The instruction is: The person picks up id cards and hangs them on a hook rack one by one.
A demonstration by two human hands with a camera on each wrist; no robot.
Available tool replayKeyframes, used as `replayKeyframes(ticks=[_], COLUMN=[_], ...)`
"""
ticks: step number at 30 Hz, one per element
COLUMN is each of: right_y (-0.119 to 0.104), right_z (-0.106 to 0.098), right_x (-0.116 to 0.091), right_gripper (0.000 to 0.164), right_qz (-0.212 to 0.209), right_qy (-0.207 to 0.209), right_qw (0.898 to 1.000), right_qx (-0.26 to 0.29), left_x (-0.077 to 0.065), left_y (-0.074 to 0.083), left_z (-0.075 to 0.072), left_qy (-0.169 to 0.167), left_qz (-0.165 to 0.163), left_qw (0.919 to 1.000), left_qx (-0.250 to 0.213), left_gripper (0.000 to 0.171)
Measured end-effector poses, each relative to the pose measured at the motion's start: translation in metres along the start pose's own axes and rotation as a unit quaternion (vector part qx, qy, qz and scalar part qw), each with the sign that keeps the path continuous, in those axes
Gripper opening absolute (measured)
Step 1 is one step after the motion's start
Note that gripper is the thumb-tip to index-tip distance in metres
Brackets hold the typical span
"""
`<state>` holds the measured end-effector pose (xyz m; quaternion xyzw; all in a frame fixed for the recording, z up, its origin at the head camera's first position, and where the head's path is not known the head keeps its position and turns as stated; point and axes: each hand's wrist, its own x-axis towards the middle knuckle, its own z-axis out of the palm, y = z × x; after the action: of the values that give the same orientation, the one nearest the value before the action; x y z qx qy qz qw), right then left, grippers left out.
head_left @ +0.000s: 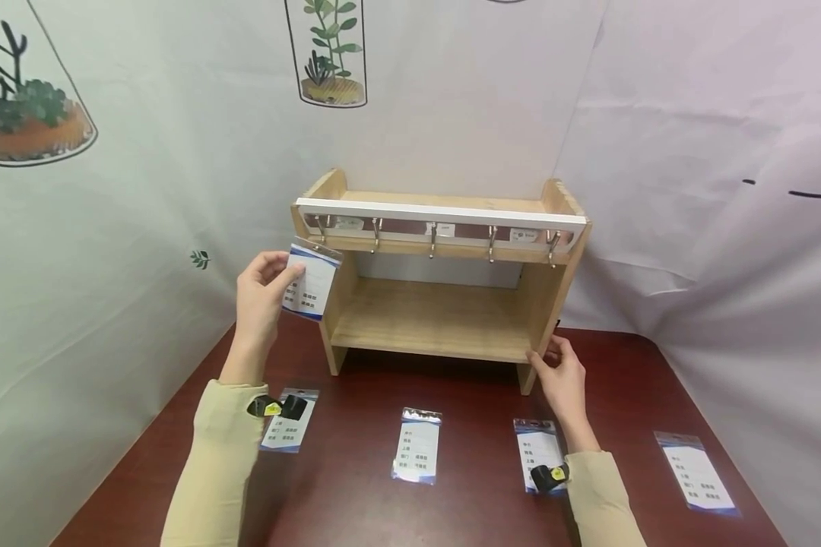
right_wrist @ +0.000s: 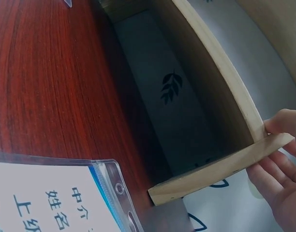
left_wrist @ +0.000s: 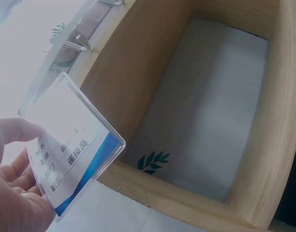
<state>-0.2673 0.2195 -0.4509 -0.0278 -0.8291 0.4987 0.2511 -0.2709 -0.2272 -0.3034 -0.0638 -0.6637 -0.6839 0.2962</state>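
Observation:
My left hand (head_left: pixel 261 292) pinches a badge in a clear plastic sleeve (head_left: pixel 311 281), thumb on its printed front. The badge's top edge is right by the leftmost metal hook (head_left: pixel 322 226) on the wooden shelf's front rail. In the left wrist view the badge (left_wrist: pixel 73 145) tilts in front of the shelf's side, its blue corner pointing down. My right hand (head_left: pixel 559 372) grips the lower part of the shelf's right side panel (head_left: pixel 554 304). The right wrist view shows thumb and fingers (right_wrist: pixel 266 181) on either side of that panel's edge (right_wrist: pixel 220 169).
The wooden shelf (head_left: pixel 438 315) stands on a dark red table (head_left: pixel 356 486), its rail bearing several hooks. Several more badges lie in front: one by the left sleeve (head_left: pixel 290 425), one in the middle (head_left: pixel 417 448), one under the right wrist (head_left: pixel 537 444), one far right (head_left: pixel 699 475).

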Motion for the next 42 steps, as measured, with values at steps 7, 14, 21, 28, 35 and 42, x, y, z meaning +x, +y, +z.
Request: replayKeyframes(ticks=[7, 14, 21, 28, 35, 42], right_y=[0.0, 0.0, 0.0, -0.001, -0.001, -0.001], right_z=[0.0, 0.0, -0.001, 0.0, 0.0, 0.0], right_x=[0.0, 0.001, 0.001, 0.001, 0.0, 0.0], right_gripper=[0.045, 0.045, 0.044, 0.045, 0.045, 0.045], right_qz=[0.001, 0.004, 0.005, 0.006, -0.001, -0.002], right_qy=[0.001, 0.001, 0.003, -0.004, 0.001, 0.002], right_qw=[1.0, 1.0, 1.0, 1.0, 1.0, 1.0], right_qx=[-0.002, -0.008, -0.003, 0.0, -0.005, -0.002], left_x=[0.0, 0.0, 0.004, 0.005, 0.004, 0.0], left_y=[-0.002, -0.002, -0.003, -0.008, -0.013, -0.021], left_z=[0.003, 0.005, 0.007, 0.007, 0.01, 0.014], left_qy=[0.009, 0.009, 0.007, 0.015, 0.022, 0.033], left_qz=[0.002, -0.004, -0.006, -0.003, -0.008, -0.01], left_qw=[0.9999, 0.9999, 0.9999, 0.9998, 0.9995, 0.9982], left_qx=[-0.012, 0.001, 0.007, -0.009, -0.019, -0.049], left_gripper=[0.012, 0.01, 0.011, 0.012, 0.012, 0.015])
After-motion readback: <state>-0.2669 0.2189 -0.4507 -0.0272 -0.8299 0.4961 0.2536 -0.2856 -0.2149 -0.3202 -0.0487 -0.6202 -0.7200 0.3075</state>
